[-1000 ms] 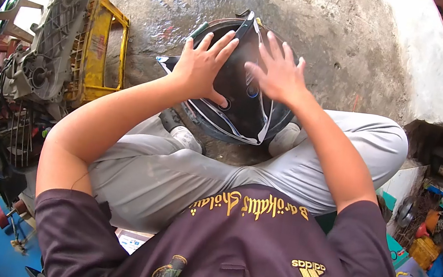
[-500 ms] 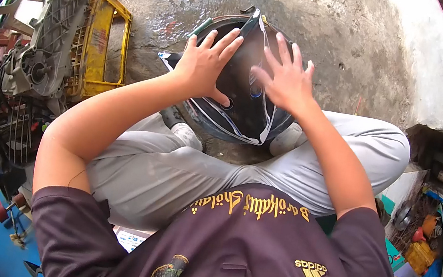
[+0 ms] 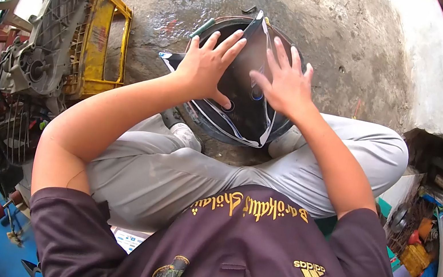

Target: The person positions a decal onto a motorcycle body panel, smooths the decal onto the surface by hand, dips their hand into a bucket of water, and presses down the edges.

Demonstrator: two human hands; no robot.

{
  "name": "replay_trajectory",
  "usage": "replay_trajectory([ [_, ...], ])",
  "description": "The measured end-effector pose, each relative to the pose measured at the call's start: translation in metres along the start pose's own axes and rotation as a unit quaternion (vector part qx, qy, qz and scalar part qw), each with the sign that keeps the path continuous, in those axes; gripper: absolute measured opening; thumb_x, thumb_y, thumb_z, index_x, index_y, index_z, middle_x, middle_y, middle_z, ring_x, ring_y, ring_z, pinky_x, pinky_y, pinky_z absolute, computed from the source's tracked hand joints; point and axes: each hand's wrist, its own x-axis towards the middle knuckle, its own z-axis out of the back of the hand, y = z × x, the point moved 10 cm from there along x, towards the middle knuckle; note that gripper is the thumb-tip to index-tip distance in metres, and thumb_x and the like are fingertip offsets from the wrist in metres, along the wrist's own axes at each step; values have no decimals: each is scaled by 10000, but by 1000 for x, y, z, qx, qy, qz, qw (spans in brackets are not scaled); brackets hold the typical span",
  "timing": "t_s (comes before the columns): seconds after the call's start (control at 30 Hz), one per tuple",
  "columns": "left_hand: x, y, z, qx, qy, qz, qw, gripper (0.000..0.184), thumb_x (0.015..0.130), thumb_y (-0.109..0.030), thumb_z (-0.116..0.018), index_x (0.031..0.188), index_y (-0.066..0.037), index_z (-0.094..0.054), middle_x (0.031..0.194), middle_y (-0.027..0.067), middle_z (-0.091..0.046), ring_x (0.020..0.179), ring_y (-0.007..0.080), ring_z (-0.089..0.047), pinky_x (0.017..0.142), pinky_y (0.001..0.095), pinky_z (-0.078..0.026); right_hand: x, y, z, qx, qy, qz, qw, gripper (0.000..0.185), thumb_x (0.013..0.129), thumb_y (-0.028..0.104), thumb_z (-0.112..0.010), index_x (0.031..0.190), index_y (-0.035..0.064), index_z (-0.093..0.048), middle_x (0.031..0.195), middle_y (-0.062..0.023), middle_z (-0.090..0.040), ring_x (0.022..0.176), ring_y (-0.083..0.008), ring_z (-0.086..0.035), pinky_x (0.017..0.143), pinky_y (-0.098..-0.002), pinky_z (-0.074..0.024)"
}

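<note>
Left hand and right hand are staying apart, spread over the black panel crossing the basin edge; handling is continuing.

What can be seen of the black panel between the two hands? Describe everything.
The black panel looks like smooth, glossy plastic, with white-edged sides, pointed corners and two small ring shapes. It sits across a round, dark tub. The left hand appears spread against it; whether the right hand touches it is unclear.
</note>
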Motion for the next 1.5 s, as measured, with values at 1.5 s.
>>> replay_trajectory([
  [1.5,-1,2,-1,-3,4,7,1000,1516,572,-763,-899,1708,-90,-154,1792,90,-159,1571,415,-336,1173,641,-375,-15,-13,-13,76,11,-17,997,763,1036,742,-400,1643,283,-444,1791,-77,-193,1619,-413,-201,1221,-743,-194],
])
